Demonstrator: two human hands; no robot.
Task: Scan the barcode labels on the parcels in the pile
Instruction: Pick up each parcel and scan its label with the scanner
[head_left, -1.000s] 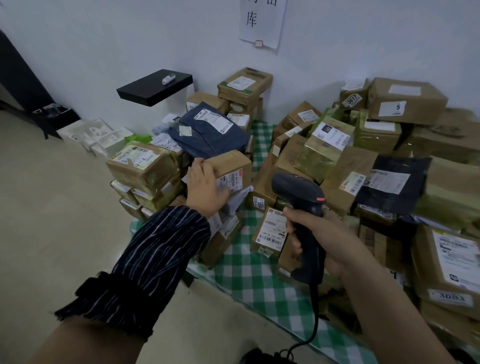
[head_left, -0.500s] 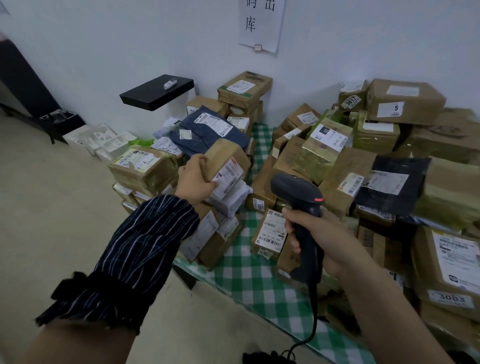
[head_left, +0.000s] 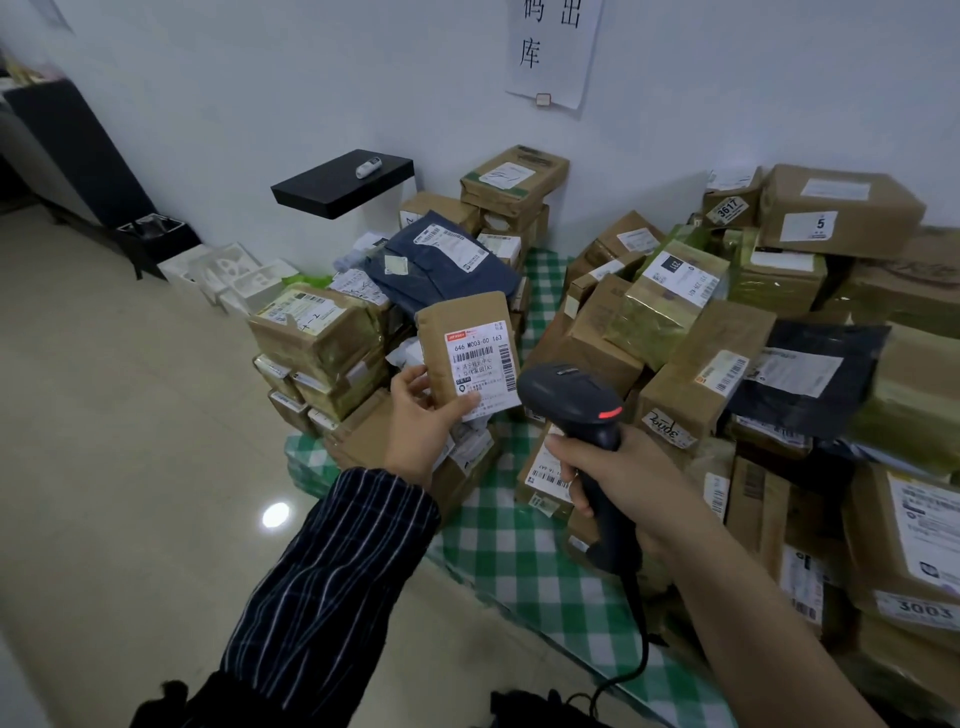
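Note:
My left hand (head_left: 418, 415) holds a small brown parcel (head_left: 457, 325) upright, thumb across its lower front, so its white barcode label (head_left: 483, 369) faces me. Just right of it, my right hand (head_left: 618, 475) grips the handle of a black barcode scanner (head_left: 571, 397), whose head sits beside the label's lower right corner. Behind both lies the pile of parcels (head_left: 675, 332) on a green checked cloth (head_left: 524, 551), mostly brown boxes with white labels.
A dark blue bag parcel (head_left: 441, 265) tops the left stack. A black shelf (head_left: 343, 182) juts from the white wall. White foam trays (head_left: 228, 275) lie on the tiled floor at left. The scanner's cable (head_left: 641, 639) hangs toward the floor.
My left hand lifted the small brown parcel off the left stack and turned it upright, label toward me. The scanner hand stayed roughly where it was.

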